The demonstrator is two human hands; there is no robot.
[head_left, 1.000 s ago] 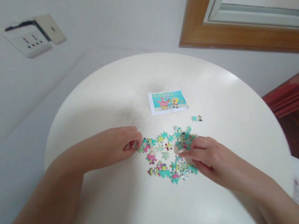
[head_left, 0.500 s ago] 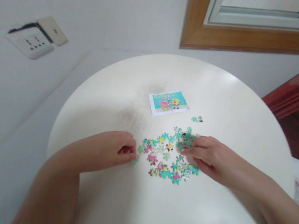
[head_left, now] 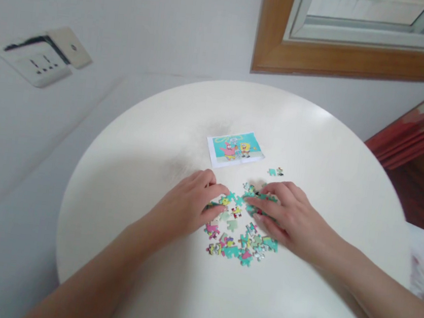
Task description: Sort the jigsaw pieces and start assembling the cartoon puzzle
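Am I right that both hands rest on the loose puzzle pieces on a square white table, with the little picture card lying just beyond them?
Not quite: the table is round, not square, as the head view shows. The rest holds: the left hand and right hand rest on the loose puzzle pieces, and the picture card lies just beyond them.

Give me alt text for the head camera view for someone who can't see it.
Two bare hands, left hand and right hand, rest on a scatter of puzzle pieces on a round white table. A small reference picture lies just beyond, with two stray pieces beside it.
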